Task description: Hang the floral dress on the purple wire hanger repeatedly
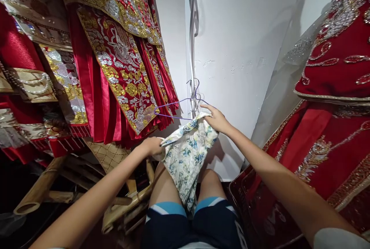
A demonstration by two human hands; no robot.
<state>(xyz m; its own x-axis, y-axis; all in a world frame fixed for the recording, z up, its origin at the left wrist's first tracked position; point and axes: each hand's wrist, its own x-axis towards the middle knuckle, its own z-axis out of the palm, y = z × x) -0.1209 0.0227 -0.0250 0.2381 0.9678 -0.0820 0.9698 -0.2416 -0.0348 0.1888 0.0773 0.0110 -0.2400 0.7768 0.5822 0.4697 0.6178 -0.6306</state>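
A white floral garment [187,156] with blue and yellow-green print hangs between my two hands, its lower end dangling over my thighs. At its upper left edge, my left hand [153,147] is closed on the cloth. My right hand [218,120] grips the upper right edge, with its index finger pointing out toward the hanger. A thin purple hanger [173,103] hangs just behind by its hook, near the metal wall strip. The hanger's left end shows bare; its right side is partly hidden behind the garment and my right hand.
Red pleated costumes with gold and silver embroidery [124,60] hang at the left. Beaded red garments [332,71] fill the right. A wavy metal strip [192,29] runs up the white wall [237,21]. Bamboo poles [43,187] stand low at the left.
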